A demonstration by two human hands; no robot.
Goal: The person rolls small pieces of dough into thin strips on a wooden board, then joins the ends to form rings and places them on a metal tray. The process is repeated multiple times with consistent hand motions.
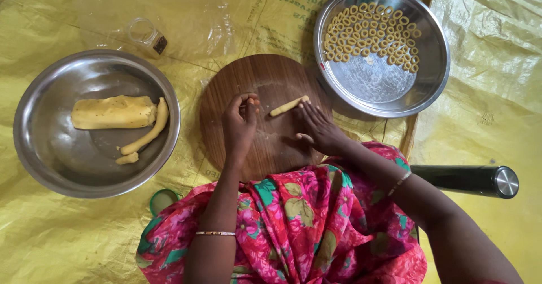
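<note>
A round wooden board (pixel 265 75) lies in front of me. My left hand (pixel 240 123) rests on it with its fingertips pinched around a small piece of yellow dough. A short yellow dough rope (pixel 288 106) lies on the board just right of that hand. My right hand (pixel 319 129) lies flat on the board, fingertips touching the rope's right end.
At the left, a steel bowl (pixel 51 154) holds a dough block (pixel 113 112) and a dough rope (pixel 148 134). A steel plate (pixel 389 89) at the upper right carries several dough rings (pixel 370 33). A small clear jar (pixel 145 35), a dark steel cylinder (pixel 468 179) and yellow plastic sheeting (pixel 485 64) surround them.
</note>
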